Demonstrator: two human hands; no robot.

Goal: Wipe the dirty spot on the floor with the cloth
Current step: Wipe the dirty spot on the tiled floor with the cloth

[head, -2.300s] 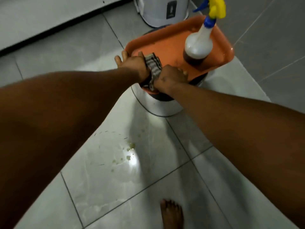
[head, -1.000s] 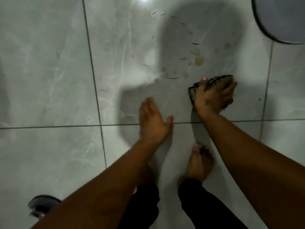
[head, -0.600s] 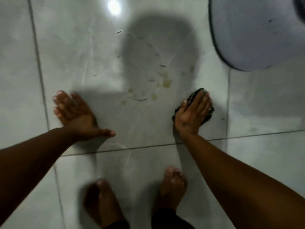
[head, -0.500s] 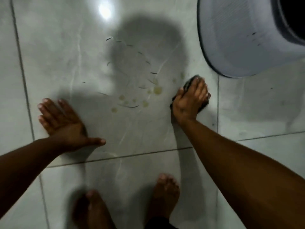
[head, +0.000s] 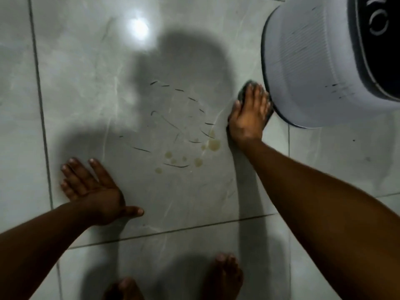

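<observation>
The dirty spot point(head: 213, 145) is a scatter of yellowish drops and thin dark streaks on the pale floor tile, in the middle of the view. My right hand point(head: 249, 114) lies flat on a dark cloth point(head: 242, 93), pressing it to the floor just right of the drops; only the cloth's far edge shows beyond my fingers. My left hand point(head: 91, 189) rests flat on the tile to the lower left of the spot, fingers spread, holding nothing.
A white round bin point(head: 313, 68) with a dark rim stands at the upper right, its base touching my right fingertips. My bare feet point(head: 225, 276) are at the bottom edge. Grey grout lines point(head: 173, 230) cross the tiles.
My right hand has slid the cloth farther away, up beside the bin's base and past the drops. My left hand has stayed planted on the tile. The view has drawn closer to the floor.
</observation>
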